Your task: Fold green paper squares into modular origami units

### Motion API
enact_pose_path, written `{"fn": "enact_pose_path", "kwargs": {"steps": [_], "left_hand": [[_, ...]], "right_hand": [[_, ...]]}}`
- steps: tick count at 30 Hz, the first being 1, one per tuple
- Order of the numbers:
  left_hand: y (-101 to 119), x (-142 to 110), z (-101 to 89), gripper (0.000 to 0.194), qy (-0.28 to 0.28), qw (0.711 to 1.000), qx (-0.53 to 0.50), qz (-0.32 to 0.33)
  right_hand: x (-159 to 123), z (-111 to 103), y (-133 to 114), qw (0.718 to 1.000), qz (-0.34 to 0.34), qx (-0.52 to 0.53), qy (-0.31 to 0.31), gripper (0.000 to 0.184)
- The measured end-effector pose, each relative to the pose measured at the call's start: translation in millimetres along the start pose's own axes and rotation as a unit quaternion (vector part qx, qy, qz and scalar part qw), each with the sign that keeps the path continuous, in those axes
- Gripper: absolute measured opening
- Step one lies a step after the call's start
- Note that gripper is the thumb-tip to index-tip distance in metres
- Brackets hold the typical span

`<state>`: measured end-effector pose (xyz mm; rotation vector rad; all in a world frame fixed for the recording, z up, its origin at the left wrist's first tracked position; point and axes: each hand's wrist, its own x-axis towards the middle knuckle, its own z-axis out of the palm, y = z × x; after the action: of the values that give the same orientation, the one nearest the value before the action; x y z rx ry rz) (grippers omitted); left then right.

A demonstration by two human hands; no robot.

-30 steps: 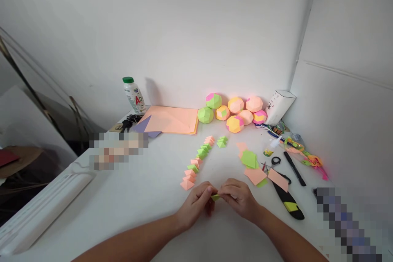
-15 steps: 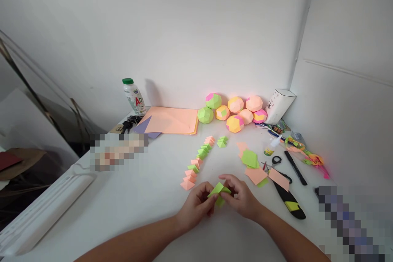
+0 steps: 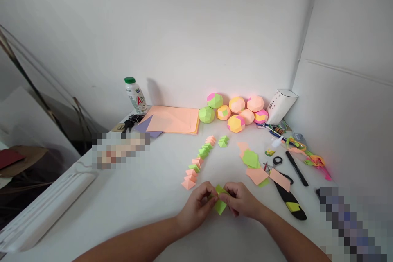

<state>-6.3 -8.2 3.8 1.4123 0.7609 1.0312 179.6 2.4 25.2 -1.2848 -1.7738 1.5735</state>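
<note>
Your left hand (image 3: 196, 205) and right hand (image 3: 242, 199) are grasping a small green paper piece (image 3: 220, 208) between them, pinching it with fingers and thumbs; its lower corner is pointing toward you. The piece is sitting low in the middle of the view, above the near part of the white desk (image 3: 138, 196). Just beyond your left hand, a row of folded papers (image 3: 194, 168), salmon and green, is running away from you; a short green stack (image 3: 223, 142) is standing right of its far end. Farther right, loose paper squares (image 3: 250, 159) are lying partly overlapped, near scissors (image 3: 277, 160), a black-and-yellow tool (image 3: 293, 207) and a black pen (image 3: 296, 169). Faceted paper balls (image 3: 236, 124) are resting near the wall (image 3: 196, 41), with salmon sheets (image 3: 172, 118) lying to their left.
</note>
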Motion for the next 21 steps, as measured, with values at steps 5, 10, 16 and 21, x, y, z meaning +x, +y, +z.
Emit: {"fn": "enact_pose_path", "kwargs": {"steps": [5,10,16,21], "left_hand": [[1.8,1.1,-2.0,0.015,0.020,1.000,-0.023,-0.001],[1.1,2.3,-1.2,0.016,0.020,0.995,-0.097,-0.027],[-2.1,4.5,-2.6,0.020,0.008,0.996,-0.088,-0.021],[-5.0,3.3,-2.3,0.027,-0.040,0.994,-0.103,0.006]], "right_hand": [[1.0,-3.5,-2.4,0.993,-0.092,-0.069,0.016,0.044],[0.5,-6.6,1.0,0.999,-0.043,-0.025,0.003,0.041],[0.2,-5.4,-1.4,0.998,-0.047,0.034,0.035,0.031],[0.3,-3.8,-4.4,0.994,-0.040,0.097,0.027,0.031]]}}
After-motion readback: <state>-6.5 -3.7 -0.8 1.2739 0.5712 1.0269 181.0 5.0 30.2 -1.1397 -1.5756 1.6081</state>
